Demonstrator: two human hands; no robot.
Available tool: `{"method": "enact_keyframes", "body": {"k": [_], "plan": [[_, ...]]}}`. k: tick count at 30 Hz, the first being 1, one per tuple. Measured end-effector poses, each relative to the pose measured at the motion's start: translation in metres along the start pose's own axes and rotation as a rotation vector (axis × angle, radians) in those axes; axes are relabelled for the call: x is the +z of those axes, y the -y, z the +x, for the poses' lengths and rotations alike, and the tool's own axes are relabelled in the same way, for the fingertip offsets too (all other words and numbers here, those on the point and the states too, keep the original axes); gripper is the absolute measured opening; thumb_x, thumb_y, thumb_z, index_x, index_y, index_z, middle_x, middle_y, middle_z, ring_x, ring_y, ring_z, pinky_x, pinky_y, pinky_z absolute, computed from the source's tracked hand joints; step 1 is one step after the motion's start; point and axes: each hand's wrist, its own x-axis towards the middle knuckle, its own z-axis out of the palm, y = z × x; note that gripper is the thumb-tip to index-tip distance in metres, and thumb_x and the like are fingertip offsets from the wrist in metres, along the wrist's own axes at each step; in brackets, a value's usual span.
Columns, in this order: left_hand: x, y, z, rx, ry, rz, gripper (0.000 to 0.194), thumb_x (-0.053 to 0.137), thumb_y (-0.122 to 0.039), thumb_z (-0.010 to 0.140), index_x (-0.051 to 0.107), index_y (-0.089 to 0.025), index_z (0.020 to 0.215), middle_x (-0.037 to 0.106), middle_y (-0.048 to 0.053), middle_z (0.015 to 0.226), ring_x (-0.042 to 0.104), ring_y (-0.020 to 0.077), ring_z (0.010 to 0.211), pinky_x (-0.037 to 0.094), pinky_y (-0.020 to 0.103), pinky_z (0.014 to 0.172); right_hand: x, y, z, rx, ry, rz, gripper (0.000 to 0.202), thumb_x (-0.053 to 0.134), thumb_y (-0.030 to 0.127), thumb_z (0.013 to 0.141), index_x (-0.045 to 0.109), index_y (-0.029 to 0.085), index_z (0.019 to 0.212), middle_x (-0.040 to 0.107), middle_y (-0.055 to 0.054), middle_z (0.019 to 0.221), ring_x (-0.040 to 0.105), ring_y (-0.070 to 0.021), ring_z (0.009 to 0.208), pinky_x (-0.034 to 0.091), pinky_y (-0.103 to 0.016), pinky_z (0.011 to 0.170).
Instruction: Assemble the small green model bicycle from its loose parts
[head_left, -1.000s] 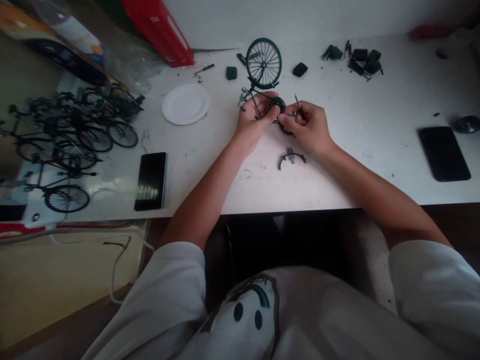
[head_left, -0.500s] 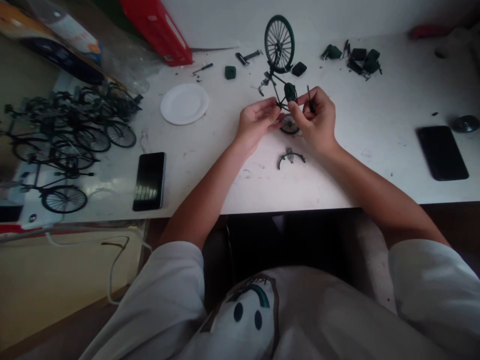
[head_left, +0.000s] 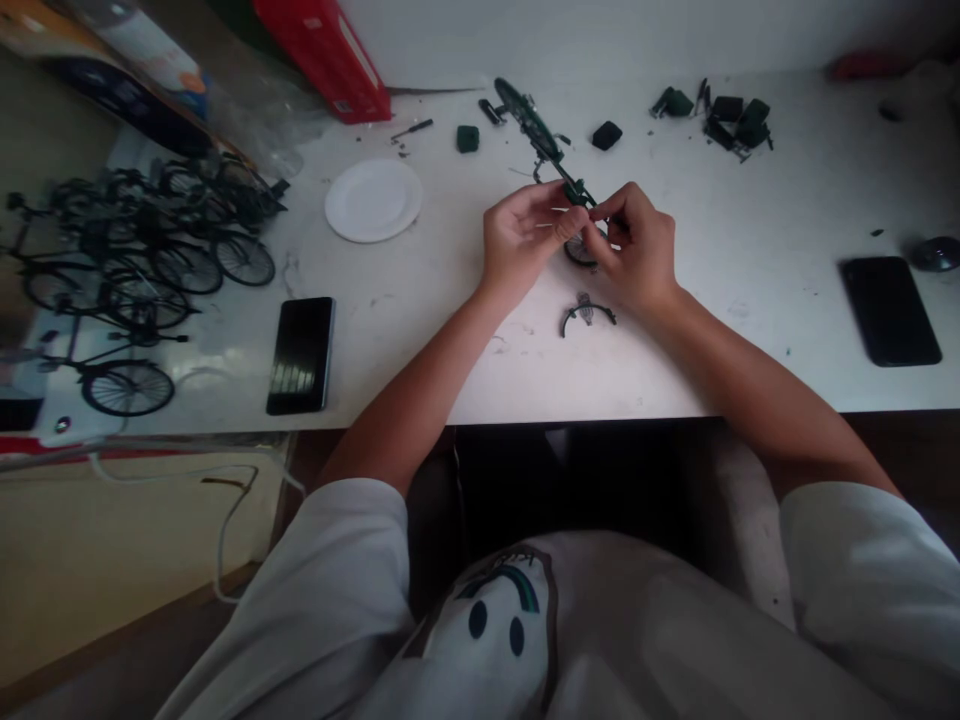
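since the last frame i see the model bicycle point(head_left: 527, 120) swung round: its big wheel, broadside before, now shows nearly edge-on and leans to the upper left. the left hand point(head_left: 519, 238) has moved up along the frame. i have that hand coming in from the lower left, palm turned inward, fingers loosely curled and partly spread, with thumb and fingertips closed on the middle of the bicycle. the right hand point(head_left: 639, 245) reaches in from the lower right, knuckles up, thumb and forefinger pinched together on the frame, the other fingers folded in; i can't tell what they hold inside. the two sets of fingertips nearly meet. the bicycle is raised above the white table point(head_left: 450, 310), its smaller wheel point(head_left: 577, 250) half hidden between my hands. a curved dark part point(head_left: 589, 312) lies just below them, and a white plate point(head_left: 373, 200) sits well off to the left.
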Motion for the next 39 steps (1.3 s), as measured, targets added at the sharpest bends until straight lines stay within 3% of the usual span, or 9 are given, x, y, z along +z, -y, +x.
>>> {"method": "enact_keyframes", "body": {"k": [3,10,21,27,34,39], "plan": [[0.003,0.001,0.000,0.018,-0.007,-0.067,0.057,0.106,-0.064,0.074,0.085,-0.025,0.109,0.086,0.005,0.112,0.084,0.0227,0.109,0.068,0.045,0.114,-0.002,0.002,0.000,-0.050,0.023,-0.046,0.052,0.059,0.076,0.113,0.070,0.025,0.109,0.052,0.001,0.077,0.060,-0.0194,0.074,0.058,-0.039,0.082],[0.004,-0.007,-0.002,-0.159,-0.056,-0.006,0.049,0.106,-0.041,0.083,0.083,-0.026,0.123,0.084,0.008,0.122,0.071,0.0346,0.152,0.059,0.052,0.132,-0.003,0.010,0.003,0.035,0.022,-0.005,0.042,0.075,0.066,0.106,0.069,0.025,0.098,0.049,0.002,0.071,0.056,-0.0192,0.072,0.054,-0.037,0.079],[0.003,-0.005,-0.003,-0.146,-0.065,0.009,0.060,0.104,-0.054,0.083,0.083,-0.028,0.133,0.085,0.008,0.132,0.071,0.0351,0.153,0.058,0.055,0.134,-0.005,0.020,0.003,0.089,0.026,0.021,0.052,0.076,0.077,0.102,0.069,0.026,0.101,0.042,0.002,0.071,0.056,-0.0210,0.074,0.051,-0.037,0.078],[0.000,-0.002,-0.001,-0.148,-0.047,-0.035,0.065,0.106,-0.054,0.080,0.083,-0.029,0.135,0.085,0.008,0.134,0.072,0.0343,0.150,0.060,0.053,0.133,-0.005,0.019,0.003,0.064,0.012,0.036,0.048,0.077,0.072,0.103,0.070,0.025,0.096,0.042,0.003,0.070,0.054,-0.0195,0.072,0.051,-0.036,0.077],[-0.002,-0.004,-0.002,-0.191,-0.046,-0.032,0.043,0.105,-0.046,0.083,0.085,-0.026,0.116,0.085,0.007,0.123,0.076,0.0323,0.144,0.062,0.050,0.128,-0.006,0.021,0.004,0.059,0.015,0.040,0.049,0.077,0.073,0.102,0.071,0.025,0.095,0.044,0.002,0.069,0.050,-0.0189,0.069,0.049,-0.037,0.074],[-0.002,-0.002,-0.002,-0.219,-0.047,-0.045,0.046,0.105,-0.043,0.084,0.081,-0.025,0.117,0.083,0.011,0.128,0.070,0.0343,0.151,0.061,0.051,0.129,-0.004,0.018,0.002,0.070,0.017,0.060,0.050,0.075,0.075,0.103,0.068,0.026,0.097,0.041,0.003,0.070,0.049,-0.0187,0.070,0.047,-0.036,0.073]]}}
